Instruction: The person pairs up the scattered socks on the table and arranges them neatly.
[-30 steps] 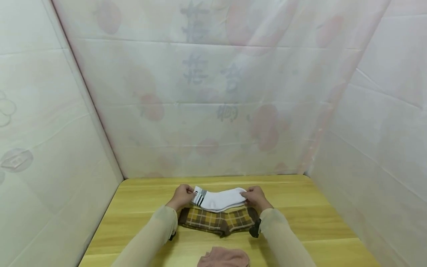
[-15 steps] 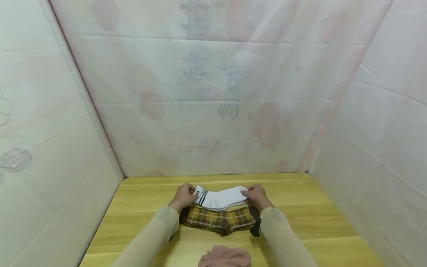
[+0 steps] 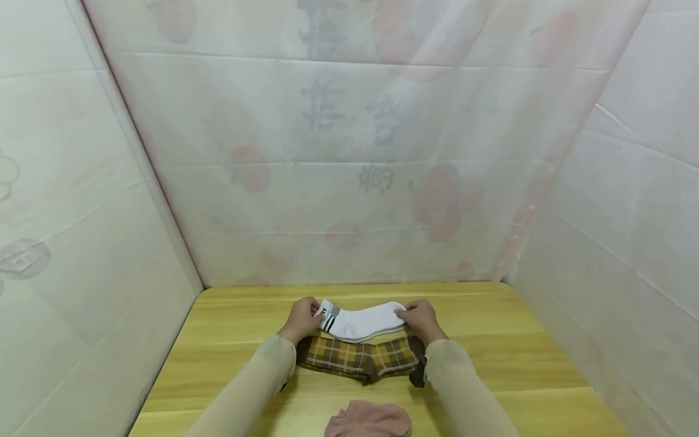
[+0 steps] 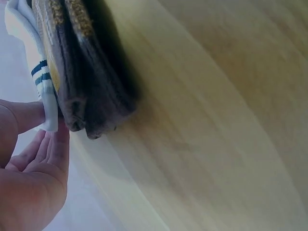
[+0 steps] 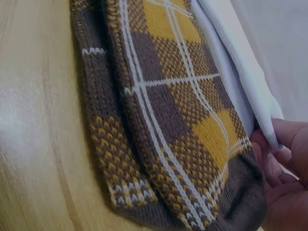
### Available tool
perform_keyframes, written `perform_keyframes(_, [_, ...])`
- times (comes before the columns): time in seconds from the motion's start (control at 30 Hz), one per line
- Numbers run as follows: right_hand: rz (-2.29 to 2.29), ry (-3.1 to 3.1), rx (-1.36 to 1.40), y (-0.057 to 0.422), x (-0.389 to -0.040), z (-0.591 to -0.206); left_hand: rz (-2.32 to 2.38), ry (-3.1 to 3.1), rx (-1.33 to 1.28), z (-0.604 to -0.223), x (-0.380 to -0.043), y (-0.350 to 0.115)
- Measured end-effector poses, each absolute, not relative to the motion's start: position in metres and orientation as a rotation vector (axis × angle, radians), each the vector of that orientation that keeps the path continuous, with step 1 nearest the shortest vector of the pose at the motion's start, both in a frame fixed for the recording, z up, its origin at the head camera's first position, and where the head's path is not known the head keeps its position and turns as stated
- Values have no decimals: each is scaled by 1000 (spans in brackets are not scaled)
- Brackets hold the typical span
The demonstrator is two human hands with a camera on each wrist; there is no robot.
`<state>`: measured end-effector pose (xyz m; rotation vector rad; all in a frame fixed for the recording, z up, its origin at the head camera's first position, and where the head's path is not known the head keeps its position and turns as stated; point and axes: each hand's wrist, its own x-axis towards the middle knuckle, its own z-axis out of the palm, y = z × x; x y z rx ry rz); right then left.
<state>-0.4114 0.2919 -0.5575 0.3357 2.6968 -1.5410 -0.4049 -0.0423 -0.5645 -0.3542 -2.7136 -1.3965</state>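
Note:
A pair of white socks (image 3: 363, 323) with dark stripes at the cuff lies stretched sideways between my two hands. My left hand (image 3: 301, 318) pinches the striped cuff between thumb and fingers, as the left wrist view shows with the white cuff (image 4: 44, 91). At the other end my right hand (image 3: 422, 318) pinches the toe; in the right wrist view, thumb and fingers (image 5: 284, 159) close on the white edge. Just nearer to me, a pair of brown and yellow plaid socks (image 3: 349, 359) lies flat along the white pair, its ends close by my wrists.
A pink sock bundle (image 3: 368, 420) sits at the near edge of the view. Everything rests on a wood-grain table (image 3: 229, 346). A patterned sheet (image 3: 284, 200) hangs behind the table, with pale panels at left and right.
The white socks and my left hand have shifted slightly away from me and to the right. Both hands keep their pinch. The plaid socks and pink bundle look unmoved.

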Motion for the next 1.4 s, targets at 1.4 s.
perform_keyframes(1.4, [-1346, 2914, 201, 283, -424, -570, -1423, -2629, -280, -568, -400, -37])
